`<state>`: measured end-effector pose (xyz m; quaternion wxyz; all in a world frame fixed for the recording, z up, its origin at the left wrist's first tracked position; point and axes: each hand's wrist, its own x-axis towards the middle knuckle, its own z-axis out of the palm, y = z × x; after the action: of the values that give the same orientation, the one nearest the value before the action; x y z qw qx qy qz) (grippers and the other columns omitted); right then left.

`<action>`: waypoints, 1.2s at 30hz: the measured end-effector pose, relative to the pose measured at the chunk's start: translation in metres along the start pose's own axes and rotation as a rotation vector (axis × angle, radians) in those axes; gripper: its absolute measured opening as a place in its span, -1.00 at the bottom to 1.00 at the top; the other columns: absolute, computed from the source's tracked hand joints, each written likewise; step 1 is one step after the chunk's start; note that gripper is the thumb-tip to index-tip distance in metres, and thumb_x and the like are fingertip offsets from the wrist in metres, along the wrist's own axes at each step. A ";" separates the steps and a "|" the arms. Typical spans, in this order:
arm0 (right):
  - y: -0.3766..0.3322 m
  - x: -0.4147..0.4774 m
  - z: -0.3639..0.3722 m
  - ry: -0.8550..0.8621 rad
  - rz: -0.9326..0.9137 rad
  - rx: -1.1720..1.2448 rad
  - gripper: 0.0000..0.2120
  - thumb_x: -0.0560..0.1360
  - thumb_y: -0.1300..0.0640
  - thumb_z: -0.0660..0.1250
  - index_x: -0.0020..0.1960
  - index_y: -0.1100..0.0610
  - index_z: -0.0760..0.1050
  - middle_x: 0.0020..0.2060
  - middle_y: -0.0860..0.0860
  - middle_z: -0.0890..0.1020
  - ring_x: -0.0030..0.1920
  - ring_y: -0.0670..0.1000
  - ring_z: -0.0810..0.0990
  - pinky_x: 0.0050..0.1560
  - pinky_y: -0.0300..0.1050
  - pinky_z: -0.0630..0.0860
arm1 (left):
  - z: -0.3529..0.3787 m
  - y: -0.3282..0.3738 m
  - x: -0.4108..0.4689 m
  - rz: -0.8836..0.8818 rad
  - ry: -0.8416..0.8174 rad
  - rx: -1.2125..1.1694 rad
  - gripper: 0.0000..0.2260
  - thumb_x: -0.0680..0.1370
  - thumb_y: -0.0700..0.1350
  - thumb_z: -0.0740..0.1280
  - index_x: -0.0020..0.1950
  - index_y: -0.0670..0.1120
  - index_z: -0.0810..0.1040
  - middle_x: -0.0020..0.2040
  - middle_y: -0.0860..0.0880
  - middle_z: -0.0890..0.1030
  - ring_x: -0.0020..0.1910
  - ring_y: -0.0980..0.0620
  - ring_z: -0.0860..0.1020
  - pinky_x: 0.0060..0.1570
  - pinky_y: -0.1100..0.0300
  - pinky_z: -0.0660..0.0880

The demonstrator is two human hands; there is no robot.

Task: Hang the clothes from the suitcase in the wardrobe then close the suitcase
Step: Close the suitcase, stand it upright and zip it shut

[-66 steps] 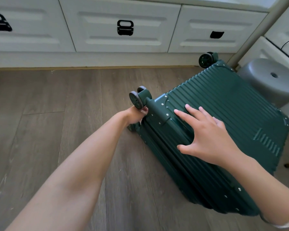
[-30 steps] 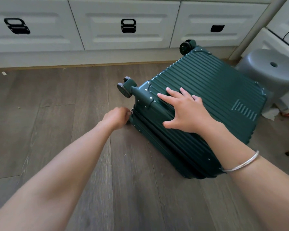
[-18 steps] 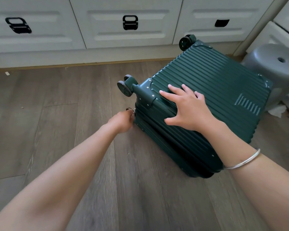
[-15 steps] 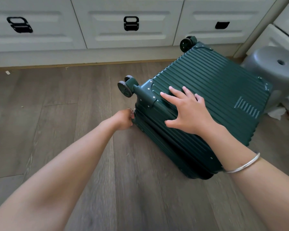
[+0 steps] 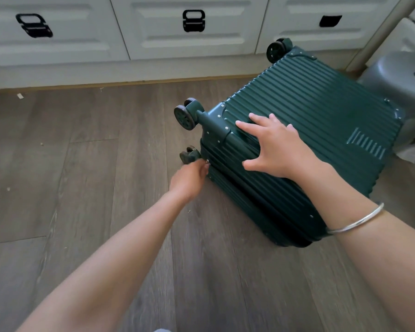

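A dark green ribbed suitcase (image 5: 321, 111) lies flat and closed on the wooden floor, its wheels (image 5: 186, 116) pointing left and towards the drawers. My right hand (image 5: 273, 144) presses on the lid near the wheel corner, fingers spread and straight. My left hand (image 5: 189, 176) is at the side seam just below the lower wheel, pinching a small metal zip pull (image 5: 207, 161) at the corner. No clothes are visible.
White drawers (image 5: 189, 27) with black handles run along the back. A grey plastic stool (image 5: 407, 77) stands against the suitcase's far right side, with crumpled paper (image 5: 410, 153) below it. Wooden floor (image 5: 70, 176) stretches left and in front.
My left hand has slid from under the upper wheel down to the seam corner by the lower wheel. My right hand stays pressed on the lid. The view shifted slightly.
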<state>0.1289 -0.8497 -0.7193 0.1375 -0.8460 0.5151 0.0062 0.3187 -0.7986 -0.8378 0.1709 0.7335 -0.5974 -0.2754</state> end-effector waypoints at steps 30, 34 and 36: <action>0.060 -0.087 -0.020 -0.056 -0.229 -0.409 -0.03 0.26 -0.28 0.46 0.53 -0.21 0.02 0.55 -0.12 0.12 0.54 -0.07 0.11 0.48 0.31 -0.14 | -0.006 0.013 -0.011 -0.112 -0.077 -0.049 -0.76 0.61 -0.03 0.21 -0.04 -0.15 0.59 -0.13 -0.18 0.66 -0.07 -0.18 0.63 0.03 -0.02 0.56; 0.020 -0.055 -0.004 0.032 -0.287 -0.359 -0.06 0.24 -0.31 0.46 0.51 -0.17 0.13 0.53 -0.08 0.21 0.53 -0.01 0.18 0.45 0.40 -0.17 | -0.037 -0.011 -0.018 -0.159 -0.102 0.050 -0.78 0.61 -0.01 0.18 -0.02 -0.05 0.59 -0.26 -0.03 0.65 -0.08 -0.10 0.65 0.05 0.02 0.56; -0.003 -0.039 0.004 0.066 -0.313 -0.332 -0.10 0.27 -0.33 0.43 0.51 -0.15 0.16 0.53 -0.06 0.21 0.53 0.01 0.17 0.44 0.41 -0.17 | -0.042 -0.018 -0.025 -0.162 -0.120 0.053 -0.77 0.60 -0.04 0.20 -0.05 -0.10 0.62 -0.33 0.02 0.62 -0.09 -0.07 0.65 0.02 0.05 0.56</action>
<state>0.1135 -0.8131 -0.7168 -0.0215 -0.9263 0.3738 0.0416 0.3547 -0.7731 -0.8100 0.0923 0.7657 -0.5526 -0.3158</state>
